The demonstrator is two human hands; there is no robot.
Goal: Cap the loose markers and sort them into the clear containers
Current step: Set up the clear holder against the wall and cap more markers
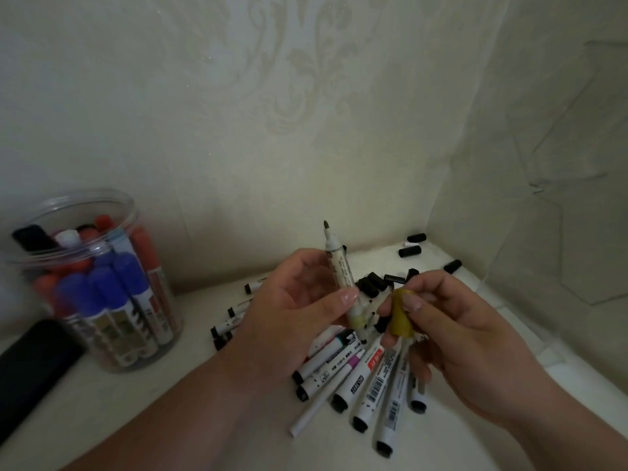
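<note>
The left hand (299,300) grips a bare marker (334,260) mid-barrel, tip up, above the bench (170,385); the right hand (458,334) pinches a yellow cap (401,317) just beside it. Light, stiff, slick plastic, I'd say: hold the barrel firmly, push straight.

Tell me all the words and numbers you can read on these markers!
"HO-3817", last characters unsure: white marker with black end in the pile.
Red label on white barcode marker: letters blurred.
Barcode digits: too small.
White uncapped marker in the left hand: print too small.
Markers in the clear plastic jar: print blurred.
</note>
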